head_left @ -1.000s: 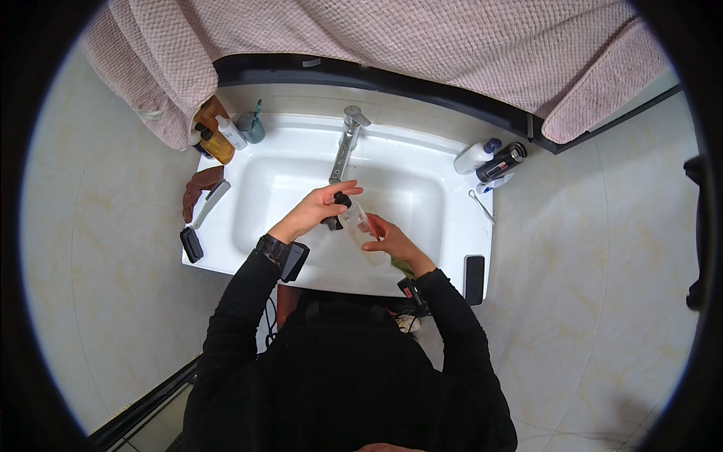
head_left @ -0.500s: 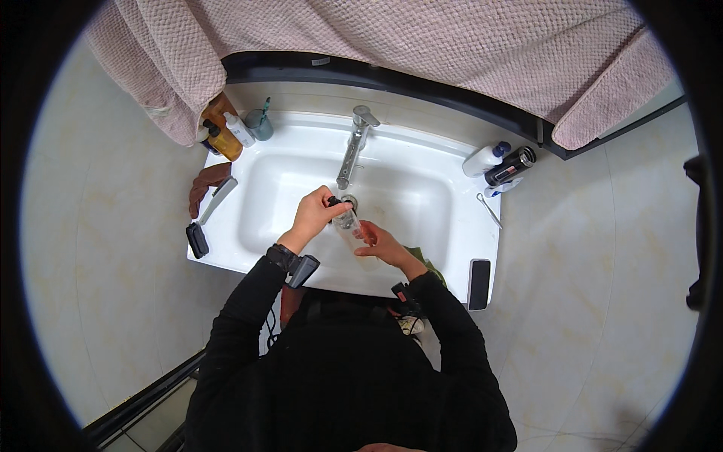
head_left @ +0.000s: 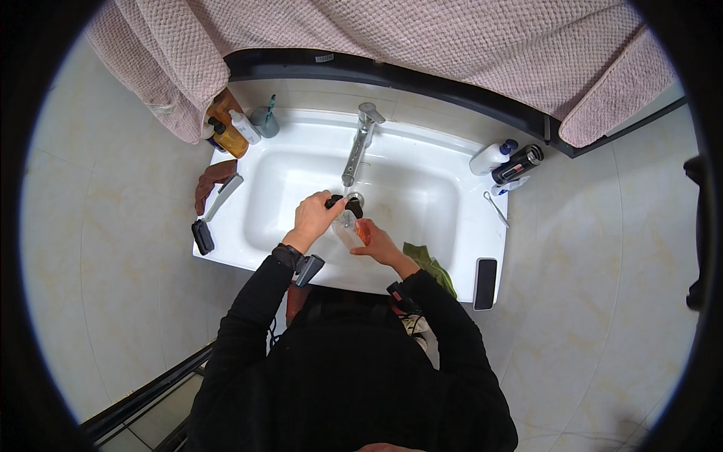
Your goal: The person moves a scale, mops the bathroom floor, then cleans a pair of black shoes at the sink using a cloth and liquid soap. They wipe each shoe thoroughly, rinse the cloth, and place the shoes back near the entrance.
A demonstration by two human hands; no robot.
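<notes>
Over the sink basin, beneath the tap, my two hands work on a clear plastic bottle (head_left: 346,232) with a black top (head_left: 355,206). My right hand (head_left: 379,243) is wrapped round the bottle's body from the right. From the left, my left hand (head_left: 314,218) is closed at the black top, thumb along it. Whether the top is seated on the bottle or apart from it I cannot tell. The tap (head_left: 356,154) points down just beyond my fingers. Part of the metal drain (head_left: 356,199) shows behind the black top.
At the white sink's (head_left: 286,157) left stand pump bottles (head_left: 228,138) and a cup (head_left: 264,123) with a toothbrush; a grey-handled brush (head_left: 223,197) lies nearer. To the right are a white pump bottle (head_left: 491,158), black flask (head_left: 518,163), phone (head_left: 486,283) and green cloth (head_left: 431,268).
The whole view has shifted slightly. The black top shows more broadly between my hands, and the bottle's body sits a little further left. More of the green cloth is visible.
</notes>
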